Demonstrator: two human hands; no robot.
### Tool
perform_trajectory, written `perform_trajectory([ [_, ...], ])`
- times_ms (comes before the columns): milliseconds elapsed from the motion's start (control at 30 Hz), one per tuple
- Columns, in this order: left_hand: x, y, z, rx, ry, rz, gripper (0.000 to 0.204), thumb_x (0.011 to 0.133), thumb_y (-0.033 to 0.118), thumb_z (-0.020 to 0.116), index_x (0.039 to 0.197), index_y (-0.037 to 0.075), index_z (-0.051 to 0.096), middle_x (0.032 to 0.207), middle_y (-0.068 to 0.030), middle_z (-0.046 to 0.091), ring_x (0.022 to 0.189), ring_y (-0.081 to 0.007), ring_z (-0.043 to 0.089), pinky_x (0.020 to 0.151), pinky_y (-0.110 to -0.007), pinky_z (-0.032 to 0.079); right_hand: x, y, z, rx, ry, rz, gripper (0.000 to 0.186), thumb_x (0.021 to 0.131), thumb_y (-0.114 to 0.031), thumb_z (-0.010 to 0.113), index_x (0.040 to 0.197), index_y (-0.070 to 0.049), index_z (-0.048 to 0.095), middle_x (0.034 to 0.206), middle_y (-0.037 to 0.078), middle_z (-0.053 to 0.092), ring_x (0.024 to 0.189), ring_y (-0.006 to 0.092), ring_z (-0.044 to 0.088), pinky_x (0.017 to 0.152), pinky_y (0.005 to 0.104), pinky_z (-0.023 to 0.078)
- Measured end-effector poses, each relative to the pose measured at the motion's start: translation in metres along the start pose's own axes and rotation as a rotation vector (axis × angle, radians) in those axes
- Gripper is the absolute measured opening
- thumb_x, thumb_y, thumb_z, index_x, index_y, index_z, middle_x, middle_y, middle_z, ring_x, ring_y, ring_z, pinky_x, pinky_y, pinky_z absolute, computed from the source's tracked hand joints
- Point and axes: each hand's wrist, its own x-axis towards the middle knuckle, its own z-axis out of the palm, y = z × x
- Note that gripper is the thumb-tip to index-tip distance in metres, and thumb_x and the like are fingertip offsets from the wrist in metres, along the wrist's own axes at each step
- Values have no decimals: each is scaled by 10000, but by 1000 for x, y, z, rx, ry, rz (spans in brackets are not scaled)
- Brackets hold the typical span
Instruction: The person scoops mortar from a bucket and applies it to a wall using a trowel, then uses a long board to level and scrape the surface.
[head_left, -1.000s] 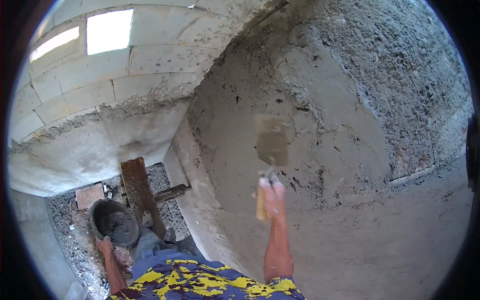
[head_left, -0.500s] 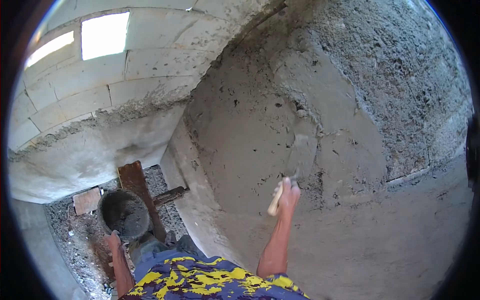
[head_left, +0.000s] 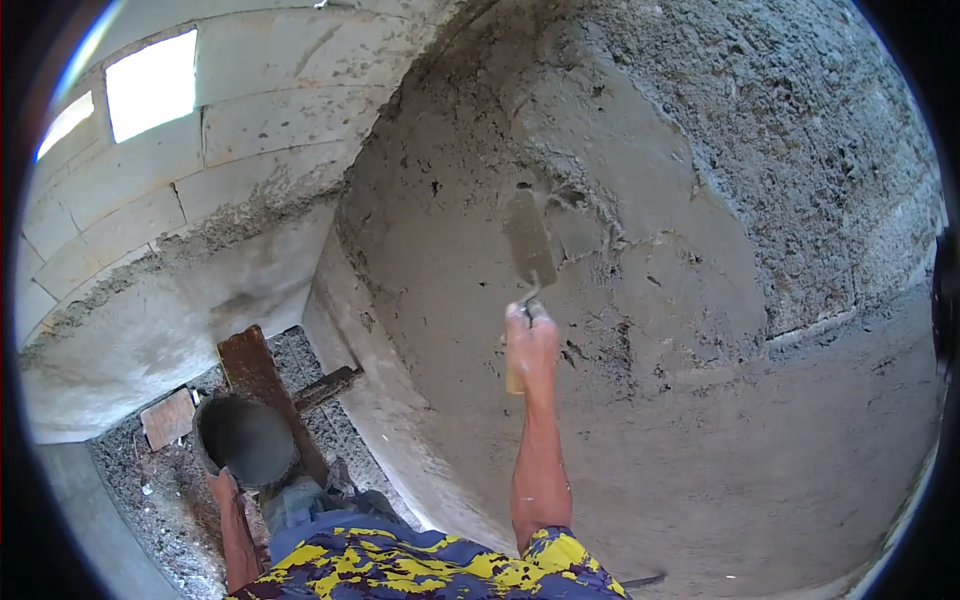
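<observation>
- Grey plaster (head_left: 440, 290) coats the wall; from here I count one trowel (head_left: 528, 240) and one bucket (head_left: 213, 425).
- Right grip (head_left: 532, 340), one of two: clenched round the trowel's handle, the blade reaching beyond my knuckles over the plaster; contact I cannot tell.
- Left grip (head_left: 224, 485): grasping the bucket by its near rim.
- Two boards behind the bucket, wide (head_left: 265, 385) and narrow (head_left: 327, 388); two bright openings (head_left: 152, 85).

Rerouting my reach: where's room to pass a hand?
Widest seems the smooth grey surface right of the right forearm, below the rough wall patch; a smaller opening lies left of the trowel. It's crowded at lower left, where the left hand, bucket and brown plank bunch together.
</observation>
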Motion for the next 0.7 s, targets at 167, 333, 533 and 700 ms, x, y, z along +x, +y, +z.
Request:
perform_trajectory([
  [167,8,-11,-8,114,96,43,570,703,144,630,1148,-187,496,1096,-321,592,1042,-392,585,914,-393,442,13,5,17,-190,-12,-66,296,885,-273,570,811,14,562,556,103,573,538,213,601,509,380,453],
  [333,2,-1,-24,83,39,-67,525,714,156,634,1092,-192,528,1113,-347,575,1079,-416,560,913,-419,425,75,-34,9,160,-100,63,275,902,-294,557,850,-24,567,641,53,581,506,127,560,449,283,453],
  [533,-48,65,-38,158,18,-98,558,713,223,666,1059,-195,538,1078,-355,583,1031,-432,580,875,-447,429,46,9,-37,122,-102,178,295,920,-276,531,833,5,555,635,78,565,505,150,557,444,301,452],
  [700,-7,29,-8,149,101,-62,544,692,203,669,1043,-195,547,1055,-355,588,1009,-421,585,885,-433,432,61,20,-56,-697,28,-279,256,923,-261,505,873,-14,549,661,45,546,523,124,544,459,302,452],
])
